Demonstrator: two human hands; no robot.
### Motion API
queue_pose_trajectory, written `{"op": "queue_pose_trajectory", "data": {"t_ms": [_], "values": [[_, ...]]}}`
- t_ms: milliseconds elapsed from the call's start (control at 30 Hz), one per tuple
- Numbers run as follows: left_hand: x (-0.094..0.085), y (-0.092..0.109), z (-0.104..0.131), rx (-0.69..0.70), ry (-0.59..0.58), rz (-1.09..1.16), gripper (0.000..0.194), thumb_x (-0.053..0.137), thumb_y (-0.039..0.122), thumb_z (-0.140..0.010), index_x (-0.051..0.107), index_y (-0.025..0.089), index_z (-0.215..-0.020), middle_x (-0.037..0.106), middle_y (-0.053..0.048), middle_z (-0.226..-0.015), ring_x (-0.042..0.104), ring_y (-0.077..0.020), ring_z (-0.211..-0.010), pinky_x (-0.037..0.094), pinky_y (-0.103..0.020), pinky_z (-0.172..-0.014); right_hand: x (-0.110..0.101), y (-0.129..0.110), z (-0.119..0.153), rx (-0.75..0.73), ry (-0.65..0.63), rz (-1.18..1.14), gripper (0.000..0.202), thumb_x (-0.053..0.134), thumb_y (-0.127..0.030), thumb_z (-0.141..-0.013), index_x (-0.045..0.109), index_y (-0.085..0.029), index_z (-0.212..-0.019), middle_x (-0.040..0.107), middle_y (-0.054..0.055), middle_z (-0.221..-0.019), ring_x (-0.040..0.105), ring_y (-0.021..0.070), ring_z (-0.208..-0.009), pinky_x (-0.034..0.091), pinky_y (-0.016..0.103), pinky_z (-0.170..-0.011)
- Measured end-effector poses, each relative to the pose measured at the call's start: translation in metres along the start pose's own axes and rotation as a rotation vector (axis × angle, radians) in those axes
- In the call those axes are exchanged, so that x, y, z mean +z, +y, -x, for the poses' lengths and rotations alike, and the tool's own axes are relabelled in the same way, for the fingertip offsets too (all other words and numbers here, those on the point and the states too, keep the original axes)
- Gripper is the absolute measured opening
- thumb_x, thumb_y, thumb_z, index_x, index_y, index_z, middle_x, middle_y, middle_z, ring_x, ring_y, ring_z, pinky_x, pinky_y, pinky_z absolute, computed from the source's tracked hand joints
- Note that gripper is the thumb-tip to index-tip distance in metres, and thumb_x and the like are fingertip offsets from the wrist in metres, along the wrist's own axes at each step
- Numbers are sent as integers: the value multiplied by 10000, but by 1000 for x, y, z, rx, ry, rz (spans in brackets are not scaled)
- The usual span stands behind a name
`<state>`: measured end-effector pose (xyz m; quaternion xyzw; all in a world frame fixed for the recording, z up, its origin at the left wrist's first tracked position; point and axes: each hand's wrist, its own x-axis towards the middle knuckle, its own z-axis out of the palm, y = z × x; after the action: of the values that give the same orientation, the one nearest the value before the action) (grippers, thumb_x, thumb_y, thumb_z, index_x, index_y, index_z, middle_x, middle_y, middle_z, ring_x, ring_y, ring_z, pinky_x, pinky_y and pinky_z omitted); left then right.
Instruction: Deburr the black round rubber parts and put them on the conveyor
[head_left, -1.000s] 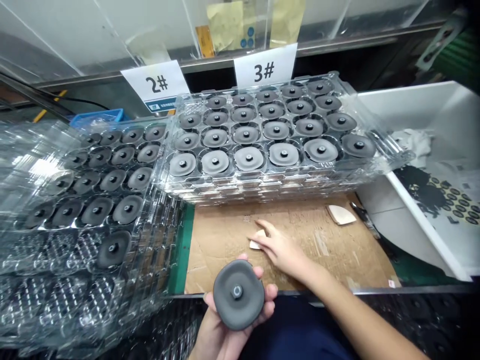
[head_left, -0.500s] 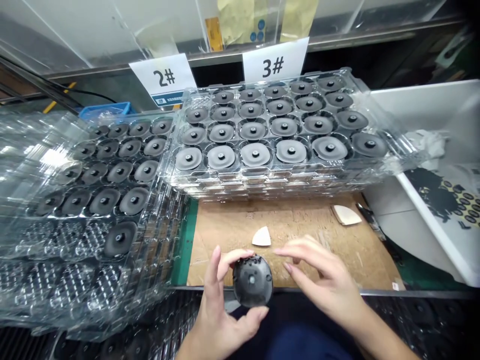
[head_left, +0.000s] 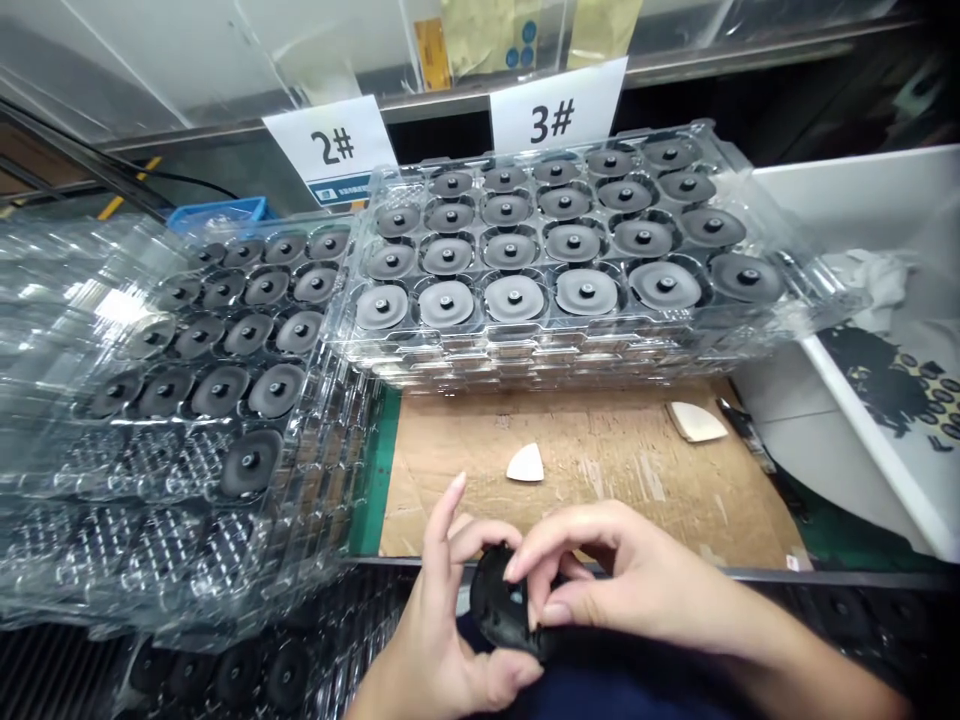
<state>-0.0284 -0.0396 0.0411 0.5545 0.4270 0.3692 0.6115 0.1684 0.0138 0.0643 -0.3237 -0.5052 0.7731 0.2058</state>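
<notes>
Left hand (head_left: 439, 620) gripped a black disc (head_left: 491, 605) by its edge, just off the bench front. Right hand (head_left: 626, 570) had fingertips at the disc; couldn't tell if they pinched anything. Cardboard (head_left: 600, 425) covered part of the green bench (head_left: 373, 490), two white wedges (head_left: 526, 464) on it. Clear tray stack (head_left: 420, 345) behind, with more discs (head_left: 589, 291); white bin (head_left: 879, 452) at right. Paper signs (head_left: 334, 150) at back: 2#, 3#.

2# sign (head_left: 330, 150) and 3# sign (head_left: 556, 112)
</notes>
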Motion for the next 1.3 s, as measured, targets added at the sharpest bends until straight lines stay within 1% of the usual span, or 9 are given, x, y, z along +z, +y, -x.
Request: {"op": "queue_pose_trajectory", "data": {"t_ms": [133, 333, 500, 633, 733, 900, 1000, 1100, 1300], "values": [[5, 1, -3, -62, -61, 55, 1022, 678, 451, -663, -14, 284, -1397, 572, -98, -1053, 543, -296, -965, 355, -452, -917, -2, 4, 0, 28, -76, -162, 198, 709, -240, -718, 699, -181, -907, 683, 16, -795, 629, 110, -733, 492, 227, -691], [9, 1, -6, -177, -118, -7, 1086, 735, 448, -594, -4, 345, -1383, 588, -56, -1045, 538, -277, -987, 336, -438, -927, -6, 17, 9, 46, -97, -199, 105, 699, -187, -718, 704, -173, -822, 683, 5, -777, 629, 101, -743, 491, 226, -731], [12, 1, -8, -135, -100, -58, 987, 709, 419, -645, 40, 392, -1371, 567, -48, -1118, 526, -267, -1034, 314, -429, -956, -7, 30, 16, 68, 19, -341, 99, 737, -141, -670, 713, -173, -761, 681, -12, -696, 612, 63, -627, 459, 158, -603], [16, 2, -11, -109, -62, -92, 972, 714, 340, -667, 37, 431, -1360, 541, -48, -1192, 492, -269, -1119, 328, -418, -970, -10, 36, 23, 36, 93, -422, 113, 732, -109, -670, 711, -200, -734, 697, -21, -706, 634, 65, -662, 473, 162, -635], [19, 2, -12, -121, -75, -86, 969, 732, 329, -647, 84, 411, -1363, 535, -54, -1213, 498, -266, -1124, 339, -393, -973, -14, 37, 28, 29, 99, -392, 101, 727, -129, -685, 704, -199, -754, 691, -23, -701, 621, 62, -646, 457, 160, -610], [22, 2, -14, -116, -105, -140, 943, 768, 305, -604, 197, 349, -1353, 554, -63, -1178, 529, -257, -1091, 366, -360, -955, -19, 35, 31, 34, 94, -202, 115, 718, -191, -709, 693, -182, -822, 676, -15, -729, 573, 60, -624, 415, 163, -577], [25, 3, -15, -121, -124, -138, 1002, 796, 318, -556, 183, 374, -1347, 560, -40, -1168, 553, -242, -1060, 379, -366, -949, -20, 33, 32, 80, 44, -229, 145, 733, -231, -691, 691, -167, -815, 679, 0, -738, 592, 79, -635, 435, 178, -587], [29, 4, -16, -132, -131, -114, 985, 789, 327, -567, 181, 389, -1340, 563, -28, -1163, 557, -227, -1053, 376, -372, -960, -24, 31, 35, 95, 34, -280, 150, 737, -222, -684, 688, -172, -816, 689, 6, -756, 625, 101, -695, 465, 200, -648], [34, 3, -18, -169, -164, -69, 993, 794, 334, -555, 188, 393, -1340, 563, -22, -1166, 539, -231, -1085, 359, -385, -980, -29, 27, 40, 96, 18, -267, 128, 735, -187, -688, 688, -188, -807, 702, -15, -738, 628, 74, -687, 459, 167, -664]]}}
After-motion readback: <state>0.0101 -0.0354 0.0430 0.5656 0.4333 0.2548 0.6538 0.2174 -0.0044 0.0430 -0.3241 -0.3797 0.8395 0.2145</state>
